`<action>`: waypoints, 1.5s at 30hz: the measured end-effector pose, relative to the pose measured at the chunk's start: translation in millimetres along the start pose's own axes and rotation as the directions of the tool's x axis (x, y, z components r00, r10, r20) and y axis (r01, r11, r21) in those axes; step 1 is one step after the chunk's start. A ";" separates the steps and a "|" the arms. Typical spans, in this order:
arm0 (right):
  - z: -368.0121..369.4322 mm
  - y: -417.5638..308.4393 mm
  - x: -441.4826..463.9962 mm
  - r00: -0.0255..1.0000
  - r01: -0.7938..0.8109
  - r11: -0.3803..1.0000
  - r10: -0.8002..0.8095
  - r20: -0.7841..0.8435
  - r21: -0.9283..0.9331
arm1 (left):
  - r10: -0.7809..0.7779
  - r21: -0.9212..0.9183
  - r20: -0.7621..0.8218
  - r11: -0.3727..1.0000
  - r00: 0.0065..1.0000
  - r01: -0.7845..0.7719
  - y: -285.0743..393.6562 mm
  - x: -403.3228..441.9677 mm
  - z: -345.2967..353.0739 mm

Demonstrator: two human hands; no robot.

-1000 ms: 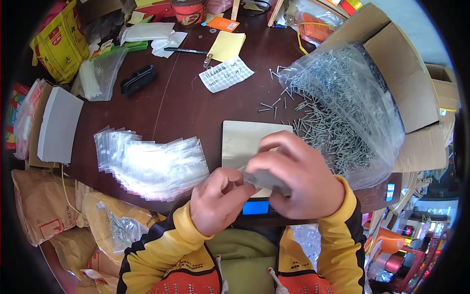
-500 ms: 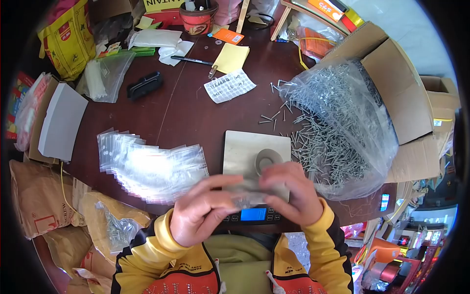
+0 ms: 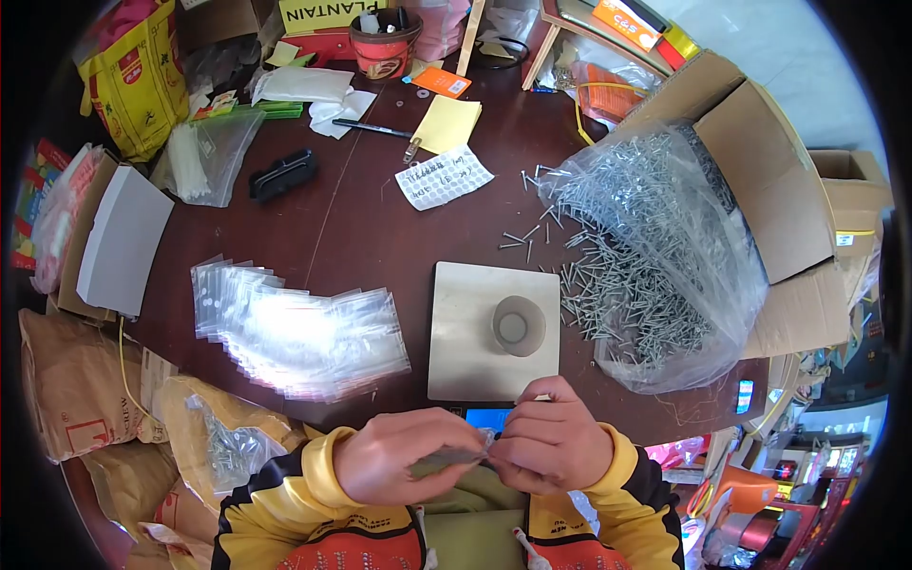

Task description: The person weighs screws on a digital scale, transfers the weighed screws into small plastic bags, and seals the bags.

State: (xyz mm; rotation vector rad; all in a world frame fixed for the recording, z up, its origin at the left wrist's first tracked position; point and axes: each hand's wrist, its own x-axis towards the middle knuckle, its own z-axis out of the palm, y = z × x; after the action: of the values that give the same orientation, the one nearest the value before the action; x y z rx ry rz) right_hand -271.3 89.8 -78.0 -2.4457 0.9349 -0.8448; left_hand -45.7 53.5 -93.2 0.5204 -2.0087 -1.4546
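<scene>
My left hand [image 3: 407, 458] and my right hand [image 3: 553, 439] are close together at the table's front edge, fingers closed on a small clear plastic bag [image 3: 485, 443]. My fingers hide most of the bag, so its contents are hard to make out. Just beyond them is a digital scale [image 3: 465, 356] with a lit blue display. A grey cup [image 3: 519, 326] stands on its metal plate, and no screws show inside. Left of the scale lies a fanned stack of clear zip bags [image 3: 299, 328]. Loose screws [image 3: 632, 294] spill from a large plastic bag on the right.
An open cardboard box [image 3: 769, 180] stands behind the screws. Farther back are a dotted label sheet [image 3: 444, 178], yellow notepaper [image 3: 446, 123], a pen [image 3: 372, 127] and a black case [image 3: 282, 176]. A white box [image 3: 123, 242] borders the left side.
Both hands have drawn back from over the scale toward my body, with the small bag between them. The right fingers have closed together, and the cup is now uncovered.
</scene>
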 end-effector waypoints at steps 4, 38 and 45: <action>3.2 -0.8 0.5 1.000 -0.003 0.999 0.002 0.032 0.045 | 0.044 0.042 -0.045 0.998 0.998 -0.042 -6.6 -0.8 7.0; -58.4 161.7 -66.4 0.647 -0.563 0.547 0.758 0.080 -0.620 | -0.661 0.364 -0.363 0.548 0.657 0.753 10.7 -123.8 -106.4; -55.1 185.9 -73.0 0.691 -0.595 0.577 0.722 0.009 -0.559 | -0.533 0.359 -0.365 0.676 0.763 0.644 -7.2 -82.8 -73.7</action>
State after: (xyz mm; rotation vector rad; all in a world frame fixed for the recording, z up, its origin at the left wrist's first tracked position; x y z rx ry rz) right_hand -437.2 2.6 -166.2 -2.1710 2.0136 0.0010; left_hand 64.8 50.4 -103.5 1.6164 -2.0853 -1.1327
